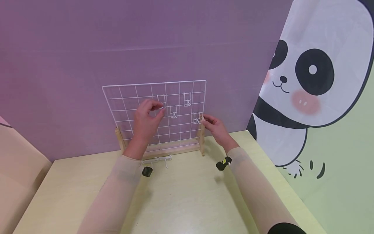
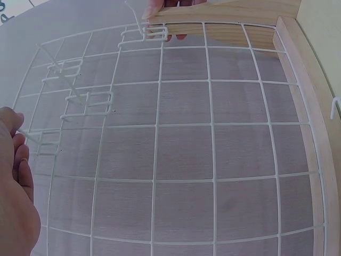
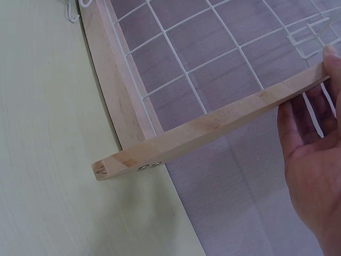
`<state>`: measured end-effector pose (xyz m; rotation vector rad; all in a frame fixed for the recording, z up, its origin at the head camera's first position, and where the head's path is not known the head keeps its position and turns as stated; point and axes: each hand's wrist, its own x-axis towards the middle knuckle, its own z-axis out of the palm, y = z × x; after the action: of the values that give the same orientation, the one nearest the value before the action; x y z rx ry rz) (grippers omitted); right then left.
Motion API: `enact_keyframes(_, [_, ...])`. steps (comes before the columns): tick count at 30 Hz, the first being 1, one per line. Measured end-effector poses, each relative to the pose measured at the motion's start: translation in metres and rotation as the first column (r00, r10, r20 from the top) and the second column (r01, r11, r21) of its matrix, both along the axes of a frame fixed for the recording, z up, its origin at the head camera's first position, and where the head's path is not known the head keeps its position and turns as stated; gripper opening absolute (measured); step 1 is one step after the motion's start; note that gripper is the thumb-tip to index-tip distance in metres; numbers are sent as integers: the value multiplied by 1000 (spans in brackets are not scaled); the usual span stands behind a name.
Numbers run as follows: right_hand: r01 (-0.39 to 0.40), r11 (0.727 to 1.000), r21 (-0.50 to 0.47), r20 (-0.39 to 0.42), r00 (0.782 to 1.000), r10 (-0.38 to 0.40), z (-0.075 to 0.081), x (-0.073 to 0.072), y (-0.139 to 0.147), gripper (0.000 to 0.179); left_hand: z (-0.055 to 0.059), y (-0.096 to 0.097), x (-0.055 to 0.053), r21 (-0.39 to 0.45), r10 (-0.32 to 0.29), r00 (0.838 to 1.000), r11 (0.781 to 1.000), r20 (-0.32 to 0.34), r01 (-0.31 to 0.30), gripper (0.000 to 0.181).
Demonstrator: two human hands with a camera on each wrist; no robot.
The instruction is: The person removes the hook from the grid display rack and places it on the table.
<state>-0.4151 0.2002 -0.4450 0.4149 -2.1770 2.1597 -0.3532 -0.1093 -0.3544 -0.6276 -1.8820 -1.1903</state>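
The head view shows the left hand [image 1: 145, 118], nearer the white wire hook [image 2: 49, 142], pinching its prong, which juts from the wire grid [image 2: 156, 125] toward the thumb; the hook lies against the mesh's upper middle. The right hand [image 1: 217, 130] grips the wooden upright [image 3: 213, 122].

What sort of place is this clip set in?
Probably an indoor room corner with child-friendly decoration, perhaps a playroom or a staged booth; which one, I can't tell. The signs are the cartoon panda mural, the plain purple wall and the pale tabletop.
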Motion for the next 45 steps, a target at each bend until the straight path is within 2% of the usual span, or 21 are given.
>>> enact_keyframes(20, [5, 1000, 21, 16, 1000, -6, -1, 0, -1, 42, 1, 0, 2, 16, 15, 1000, 1000, 27, -15, 8])
enact_keyframes(29, [-2, 1000, 13, 17, 1000, 2, -2, -1, 0, 42, 1, 0, 2, 4, 51, 997, 999, -56, -51, 6])
enact_keyframes(34, [-8, 1000, 2, 7, 1000, 8, -1, -1, 1, 42, 2, 0, 0, 1, 88, 986, 996, -140, -89, 6])
enact_keyframes(38, [-10, 1000, -3, 10, 1000, 10, 0, -1, 0, 42, 5, 0, -1, 22, 92, 977, 996, -193, -89, 6])
enact_keyframes(45, [-5, 1000, -6, 14, 1000, 5, 0, -2, -1, 42, 7, 0, 2, 55, 79, 977, 996, -200, -69, 5])
